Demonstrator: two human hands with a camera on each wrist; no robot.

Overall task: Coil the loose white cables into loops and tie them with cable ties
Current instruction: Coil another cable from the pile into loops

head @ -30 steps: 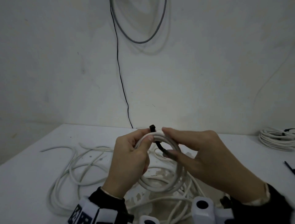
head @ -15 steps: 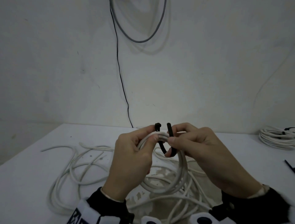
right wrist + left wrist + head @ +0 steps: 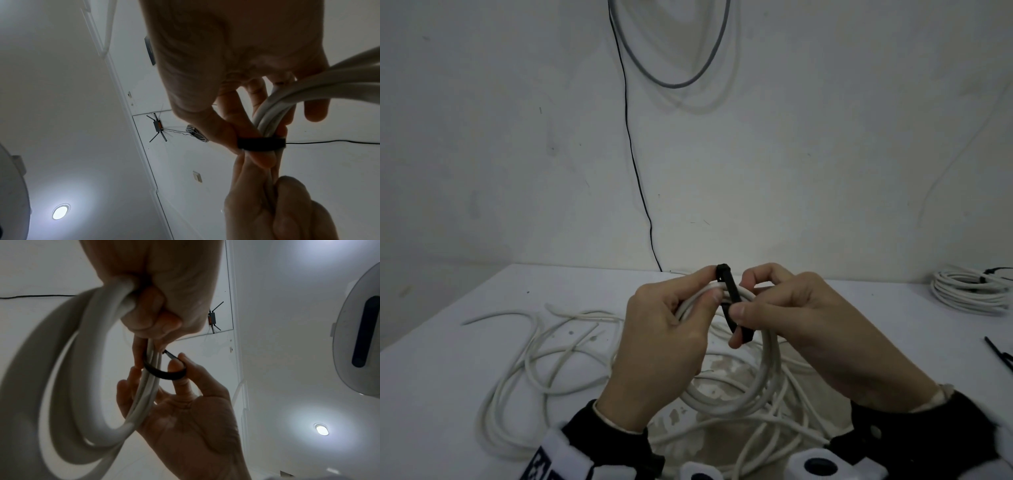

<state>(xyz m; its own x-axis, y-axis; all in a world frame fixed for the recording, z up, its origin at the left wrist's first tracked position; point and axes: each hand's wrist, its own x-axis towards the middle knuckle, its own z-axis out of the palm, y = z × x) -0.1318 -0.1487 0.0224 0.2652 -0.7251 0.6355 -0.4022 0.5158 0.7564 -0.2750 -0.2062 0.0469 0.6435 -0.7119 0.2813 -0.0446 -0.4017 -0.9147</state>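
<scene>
A coil of white cable (image 3: 767, 377) is held up above the table. My left hand (image 3: 715, 284) grips its top strands and pins the head of a black cable tie (image 3: 734, 305) against them. My right hand (image 3: 741, 296) pinches the tie's strap between thumb and forefinger. The strap loops under the bundle and back up toward the head. The left wrist view shows the cable tie (image 3: 164, 374) as a loose ring around the strands, its thin tip close to the head. In the right wrist view the cable tie (image 3: 261, 142) crosses the coil (image 3: 308, 91). Whether the tip is threaded cannot be told.
Loose white cables (image 3: 534, 359) sprawl over the white table (image 3: 431, 394) below and left of my hands. A tied coil (image 3: 969, 291) lies at the back right. Spare black ties (image 3: 996, 356) sit at the right edge. A black wire (image 3: 633, 154) hangs on the wall.
My right hand has curled in and brought the strap's free end up around the bundle to the head. The left hand has kept its grip on the coil's top.
</scene>
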